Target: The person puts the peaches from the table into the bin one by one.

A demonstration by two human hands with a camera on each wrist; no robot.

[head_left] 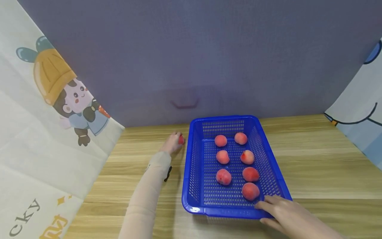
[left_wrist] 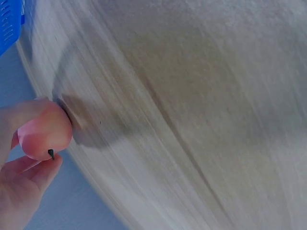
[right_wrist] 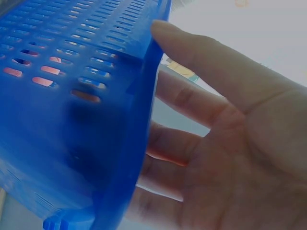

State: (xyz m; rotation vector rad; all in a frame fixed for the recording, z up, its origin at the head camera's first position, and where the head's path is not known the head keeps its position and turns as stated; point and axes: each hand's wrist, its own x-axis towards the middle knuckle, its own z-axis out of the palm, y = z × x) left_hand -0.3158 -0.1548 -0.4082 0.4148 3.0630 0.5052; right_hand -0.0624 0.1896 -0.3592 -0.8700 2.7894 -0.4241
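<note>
My left hand [head_left: 172, 142] holds a peach [head_left: 181, 139] close over the tabletop, just left of the blue basket. In the left wrist view, fingers and thumb lie around opposite sides of this peach [left_wrist: 48, 132], and its small dark stem shows. The blue plastic basket [head_left: 187, 186] has slotted walls and several red-pink peaches [head_left: 222, 157] in it, roughly in two columns. At the basket's near right corner my right hand [head_left: 279, 212] grips the rim. The right wrist view shows the thumb against the rim [right_wrist: 144, 96] and the other fingers partly hidden behind it.
The wood-grain table [head_left: 313, 159] extends on both sides of the basket. A grey-blue panel [head_left: 185, 59] rises along the back. White printed sheets with cartoon figures [head_left: 71, 89] flank the left and right. A small black strap [head_left: 168, 174] shows beside the left wrist.
</note>
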